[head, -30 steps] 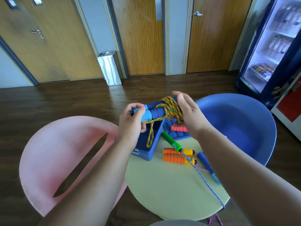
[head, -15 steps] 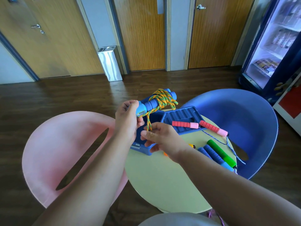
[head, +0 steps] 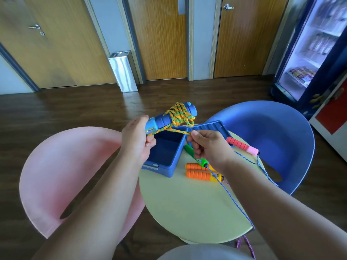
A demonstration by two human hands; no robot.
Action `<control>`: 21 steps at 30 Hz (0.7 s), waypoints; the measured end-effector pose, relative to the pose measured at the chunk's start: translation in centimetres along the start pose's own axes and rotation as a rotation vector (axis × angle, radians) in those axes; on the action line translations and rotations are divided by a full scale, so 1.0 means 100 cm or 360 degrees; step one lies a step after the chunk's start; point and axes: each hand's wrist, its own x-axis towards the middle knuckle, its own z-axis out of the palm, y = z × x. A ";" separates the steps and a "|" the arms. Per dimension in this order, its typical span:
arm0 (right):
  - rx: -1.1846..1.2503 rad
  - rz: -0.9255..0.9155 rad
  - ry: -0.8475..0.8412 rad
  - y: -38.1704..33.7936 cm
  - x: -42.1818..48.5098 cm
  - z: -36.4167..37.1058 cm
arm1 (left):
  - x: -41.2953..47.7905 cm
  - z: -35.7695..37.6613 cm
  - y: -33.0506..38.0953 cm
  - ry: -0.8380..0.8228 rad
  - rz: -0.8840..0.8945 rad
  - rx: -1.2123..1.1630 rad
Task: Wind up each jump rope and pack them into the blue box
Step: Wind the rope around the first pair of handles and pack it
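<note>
Your left hand (head: 137,141) grips the blue handles (head: 169,117), raised above the open blue box (head: 179,149) at the table's (head: 187,203) far left, with orange-and-green rope (head: 180,115) coiled round them. Your right hand (head: 208,147) pinches the rope's loose tail, taut. If tension drops, the coils may unravel. The thin blue cord (head: 231,197) beside your right forearm could snag.

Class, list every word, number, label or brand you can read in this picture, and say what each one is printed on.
No text here can be read.
Display fridge packets and bottles: printing too blurred.
Small panel on the blue handles gripped by the left hand: too small to tell.
Blue box, orange-green rope pinched by the right hand: no markings seen.
</note>
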 end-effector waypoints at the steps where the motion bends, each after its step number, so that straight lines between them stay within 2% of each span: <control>1: -0.0027 -0.0007 0.0016 -0.002 -0.001 -0.004 | 0.000 -0.002 0.000 -0.0024 0.0008 0.0019; 7: -0.0104 -0.0001 0.0102 -0.009 0.001 -0.021 | -0.006 -0.012 -0.005 -0.0097 0.0132 0.0175; 12: -0.0280 -0.0069 0.0223 -0.015 -0.002 -0.033 | -0.011 -0.020 -0.002 -0.0148 0.0436 0.0524; 17: -0.0361 -0.0055 0.0081 -0.018 -0.008 -0.042 | -0.024 -0.024 0.003 -0.0362 0.0699 0.0855; 21: -0.0633 -0.0202 0.0166 -0.022 -0.011 -0.047 | -0.027 -0.025 0.000 -0.0411 0.0729 0.0882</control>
